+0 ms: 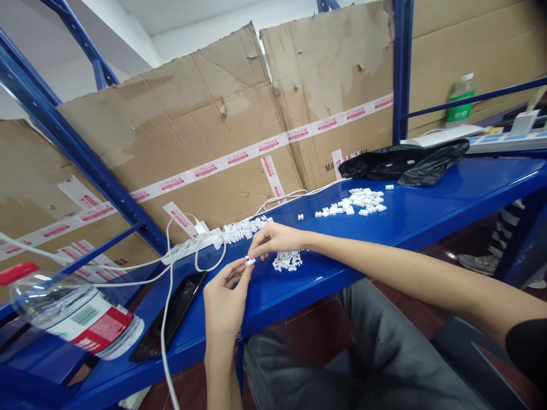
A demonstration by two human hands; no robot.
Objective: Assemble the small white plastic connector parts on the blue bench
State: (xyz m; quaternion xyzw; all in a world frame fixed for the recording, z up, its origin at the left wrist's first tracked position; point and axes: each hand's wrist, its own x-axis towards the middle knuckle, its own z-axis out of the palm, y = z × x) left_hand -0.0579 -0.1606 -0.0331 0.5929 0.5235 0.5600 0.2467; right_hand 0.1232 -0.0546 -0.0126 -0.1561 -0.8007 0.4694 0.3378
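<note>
Over the front of the blue table (273,296), my left hand (226,296) pinches a small white plastic piece (250,262) between thumb and fingertips. My right hand (273,239) is closed, its fingertips meeting at the upper end of that same piece; its exact shape is too small to make out. Just below my right hand lies a small heap of white pieces (287,261). Behind the hands, a longer heap of similar parts (243,229) spreads beside the power strip. Farther right is a pile of white blocky pieces (363,200).
A large red-capped bottle (102,324) and a shiny black tray-like object (182,304) are at left. White cables (171,296) hang there by a power strip (188,249). A black plastic bag (401,162) lies back right. Cardboard (205,114) walls the rear.
</note>
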